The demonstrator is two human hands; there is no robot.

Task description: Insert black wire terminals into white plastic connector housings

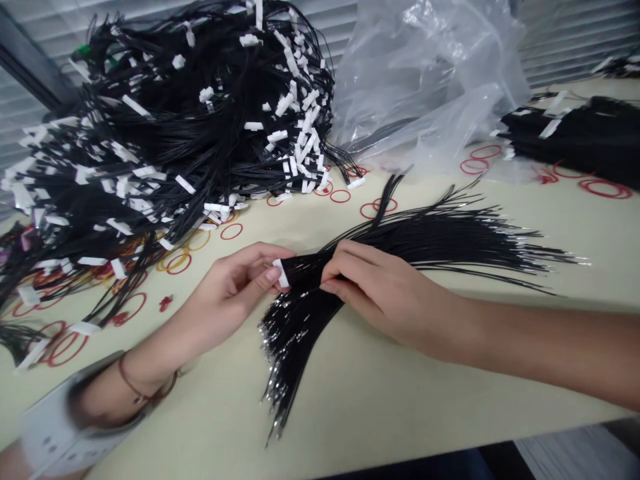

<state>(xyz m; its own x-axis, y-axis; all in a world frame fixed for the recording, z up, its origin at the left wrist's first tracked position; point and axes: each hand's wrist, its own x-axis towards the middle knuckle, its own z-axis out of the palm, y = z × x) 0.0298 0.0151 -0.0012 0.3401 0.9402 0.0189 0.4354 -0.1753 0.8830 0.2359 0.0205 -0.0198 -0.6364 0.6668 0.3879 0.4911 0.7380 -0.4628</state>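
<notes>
The fingers of both hands are closed: those of the left hand [227, 290] pinch a small white connector [281, 273] between thumb and fingertips, and those of the right hand [387, 293] are drawn together at the tips, seemingly on one thin black wire [311, 290]; its full path is hidden by the knuckles. The connector sits just left of the right hand, above the bench [425, 400], with black wires running from it under that hand. Below it, a loose bundle of silver-tipped wires [303, 350] spreads toward the near edge, while on the far side of the right wrist another fan of wires [450, 237] reaches rightward. Because the connector is so small and gripped only at its edge, it could twist or slip if the right hand pushes off-line; a fine metal tip could bend under the same sideways force. The two bundles cross close beneath the fingers, so a neighbouring wire could be caught up by mistake, and a knock from the right forearm could scatter the fan. Beyond, red rubber bands [231, 231] lie about, near enough to snag stray ends. Farther back stand a heap of connector-ended wires [200, 140], a clear plastic bag [425, 87] and, at right, another dark bundle [595, 140].
</notes>
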